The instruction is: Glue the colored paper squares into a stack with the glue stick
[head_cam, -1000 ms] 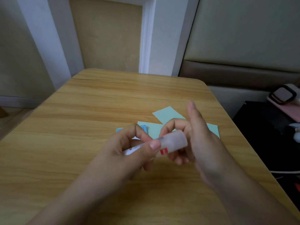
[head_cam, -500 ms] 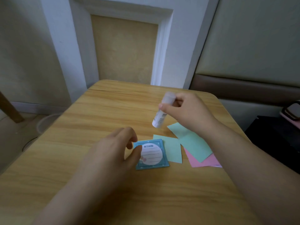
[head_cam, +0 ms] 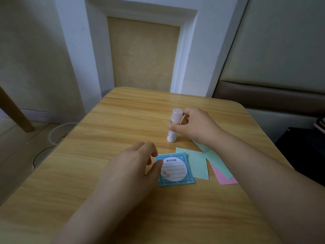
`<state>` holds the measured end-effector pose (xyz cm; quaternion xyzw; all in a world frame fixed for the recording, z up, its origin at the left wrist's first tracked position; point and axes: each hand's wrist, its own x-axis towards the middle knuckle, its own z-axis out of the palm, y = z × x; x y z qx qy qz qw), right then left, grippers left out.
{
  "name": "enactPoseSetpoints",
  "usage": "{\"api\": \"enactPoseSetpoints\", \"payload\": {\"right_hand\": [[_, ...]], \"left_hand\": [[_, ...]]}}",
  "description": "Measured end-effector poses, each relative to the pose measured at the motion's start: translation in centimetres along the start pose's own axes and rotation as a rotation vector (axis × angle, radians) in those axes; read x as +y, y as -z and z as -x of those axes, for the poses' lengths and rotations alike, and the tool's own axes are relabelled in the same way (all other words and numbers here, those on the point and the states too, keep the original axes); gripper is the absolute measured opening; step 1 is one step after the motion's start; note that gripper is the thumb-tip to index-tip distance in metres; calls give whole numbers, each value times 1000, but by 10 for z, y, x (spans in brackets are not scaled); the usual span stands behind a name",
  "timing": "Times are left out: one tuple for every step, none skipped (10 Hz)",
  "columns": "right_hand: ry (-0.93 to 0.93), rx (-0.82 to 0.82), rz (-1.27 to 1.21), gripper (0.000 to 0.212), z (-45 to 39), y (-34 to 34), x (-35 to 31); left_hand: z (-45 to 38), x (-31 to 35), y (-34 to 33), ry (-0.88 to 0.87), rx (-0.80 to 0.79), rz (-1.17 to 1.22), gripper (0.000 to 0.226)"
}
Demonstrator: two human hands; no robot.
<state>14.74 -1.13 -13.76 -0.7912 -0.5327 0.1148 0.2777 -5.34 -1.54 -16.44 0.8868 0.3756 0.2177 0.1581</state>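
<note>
A white capped glue stick (head_cam: 173, 126) stands upright on the wooden table (head_cam: 123, 120). My right hand (head_cam: 195, 125) holds it by the middle with thumb and fingers. A blue printed note square (head_cam: 175, 169) lies in front of it, and my left hand (head_cam: 130, 168) touches its left edge with curled fingers. To the right lie a mint green square (head_cam: 198, 164), a second mint square (head_cam: 217, 162) partly under my right forearm, and a pink square (head_cam: 222, 176) beneath them.
The table's right edge (head_cam: 263, 138) drops off to a dark object and a padded bench. A white round basin (head_cam: 59, 131) sits on the floor at the left, beside a wooden leg (head_cam: 14, 110). A wall stands behind the table.
My right hand carried the capped glue stick away from my left hand and set it upright on the table. My left hand let go of it and moved down to the blue square.
</note>
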Motion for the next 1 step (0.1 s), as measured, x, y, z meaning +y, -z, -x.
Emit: {"api": "enactPoseSetpoints", "payload": {"right_hand": [[-37, 28, -61, 56, 4, 2, 3]], "left_hand": [[0, 1, 0, 26, -19, -11, 18]]}}
